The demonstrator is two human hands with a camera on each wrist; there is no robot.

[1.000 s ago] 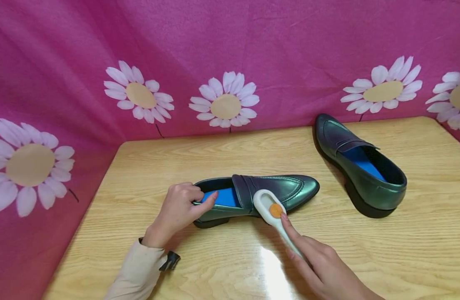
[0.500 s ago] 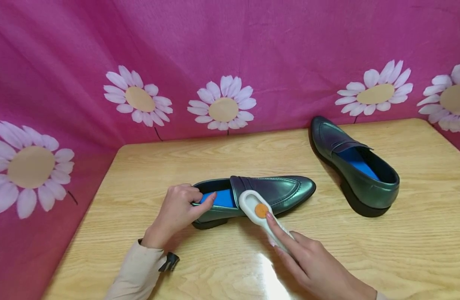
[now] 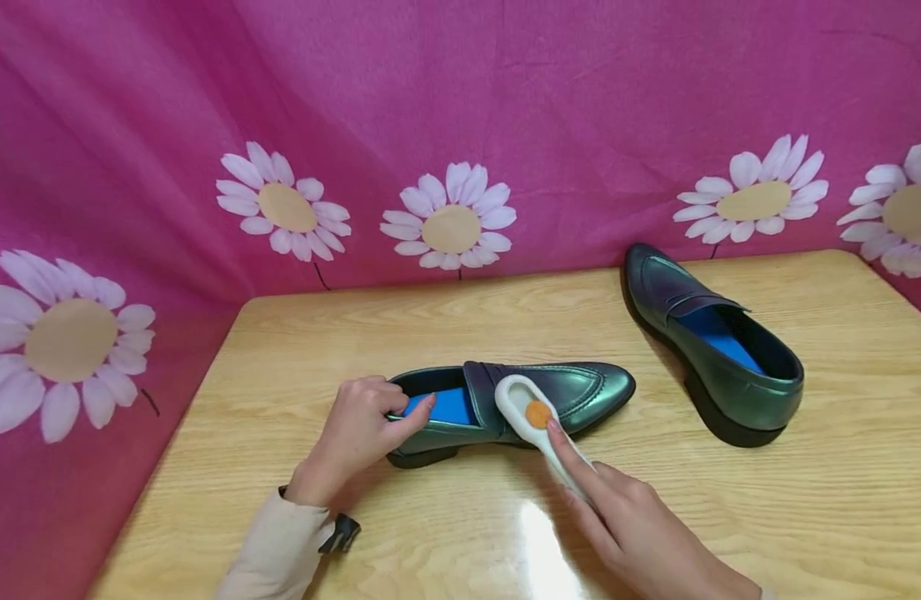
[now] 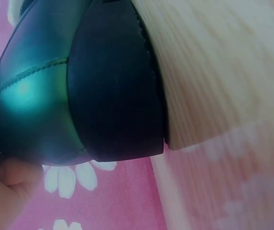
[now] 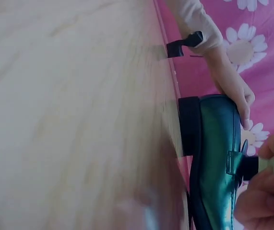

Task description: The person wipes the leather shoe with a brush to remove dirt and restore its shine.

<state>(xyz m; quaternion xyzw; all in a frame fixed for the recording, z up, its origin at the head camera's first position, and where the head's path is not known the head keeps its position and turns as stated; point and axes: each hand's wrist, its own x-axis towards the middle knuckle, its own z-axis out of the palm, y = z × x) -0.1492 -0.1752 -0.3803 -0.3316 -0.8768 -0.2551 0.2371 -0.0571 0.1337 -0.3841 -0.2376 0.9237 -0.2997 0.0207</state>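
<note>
A glossy dark green loafer (image 3: 580,387) with a blue insole lies on the table, toe to the right. My left hand (image 3: 358,429) grips its heel end, thumb over the near rim of the opening. The left wrist view shows the heel block (image 4: 120,91) resting close on the wood. In my right hand (image 3: 636,529) is a white-handled shoe brush (image 3: 537,435), index finger on its orange button (image 3: 538,414). Its dark brushing end (image 5: 250,168) meets the loafer's upper at the strap in the right wrist view. The rest of that brush is partly hidden by fingers.
A second loafer (image 3: 730,358) of the same kind stands at the back right, toe toward the cloth. Pink cloth (image 3: 550,100) with white daisies rises behind the wooden table (image 3: 340,325) and along its left side. A black clip (image 3: 342,533) hangs by my left sleeve.
The shoe brush has gone left along the loafer's upper toward the opening, then a little back right. My left hand keeps its hold on the heel, and the loafer stays put.
</note>
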